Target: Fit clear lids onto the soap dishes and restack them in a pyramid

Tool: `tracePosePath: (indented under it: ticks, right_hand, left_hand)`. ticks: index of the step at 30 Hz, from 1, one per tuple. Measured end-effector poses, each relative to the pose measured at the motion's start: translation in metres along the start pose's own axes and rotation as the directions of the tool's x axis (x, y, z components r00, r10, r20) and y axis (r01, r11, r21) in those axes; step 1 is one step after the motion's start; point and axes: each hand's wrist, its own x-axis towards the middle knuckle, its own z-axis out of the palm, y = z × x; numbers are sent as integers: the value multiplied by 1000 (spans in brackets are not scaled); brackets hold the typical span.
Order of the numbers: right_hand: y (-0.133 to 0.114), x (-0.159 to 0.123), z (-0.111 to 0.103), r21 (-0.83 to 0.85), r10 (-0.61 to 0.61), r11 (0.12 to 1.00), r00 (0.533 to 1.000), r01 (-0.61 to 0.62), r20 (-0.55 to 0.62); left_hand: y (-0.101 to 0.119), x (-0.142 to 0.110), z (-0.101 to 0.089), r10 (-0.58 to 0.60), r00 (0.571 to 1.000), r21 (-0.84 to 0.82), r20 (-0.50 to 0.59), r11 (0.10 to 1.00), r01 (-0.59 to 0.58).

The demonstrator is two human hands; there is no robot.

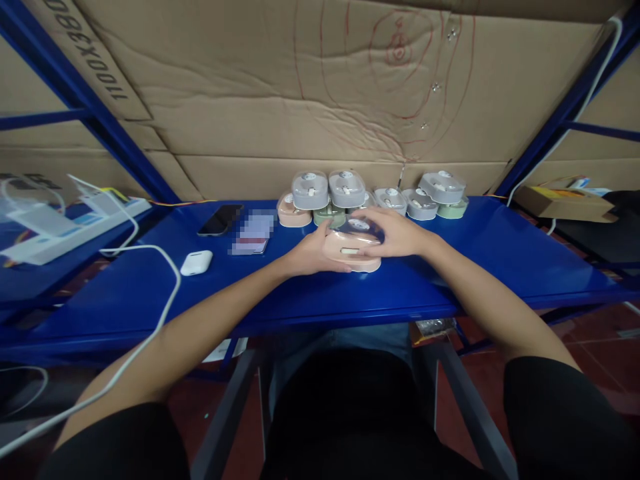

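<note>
A pink box with a clear lid (357, 245) is gripped between my two hands, over the front part of the blue table (295, 300). My left hand (316, 252) wraps its left side, and my right hand (397, 233) holds the right side with fingers over the lid. A pale clasp shows on the box's front. Just behind it stand similar lidded boxes in grey, green and pink: a grey box (310, 191) rests on a pink one (293, 213), and another grey box (347, 190) sits beside it, also raised.
To the left lie a dark phone (220, 220), a second phone with a lit screen (254, 232) and a white earbud case (197, 263). A white cable (173, 293) crosses the left side. More lidded boxes (443, 188) are stacked at the back right. A cardboard sheet (240, 127) stands behind.
</note>
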Motion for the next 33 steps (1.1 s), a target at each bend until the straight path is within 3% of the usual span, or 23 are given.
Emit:
tracePosePath:
  ticks: [7,21,33]
  right_hand:
    - [-7,0,16,-12,13,1000,997,-12,75]
    - [3,-1,24,7,-41,999,995,41,89]
    - [-12,0,24,-94,-7,995,991,20,135]
  left_hand:
    - [-19,4,2,-55,998,-41,-29,998,54]
    - [-8,5,-4,-31,998,101,-49,994,36]
    - [-15,7,-3,-75,994,116,-79,990,84]
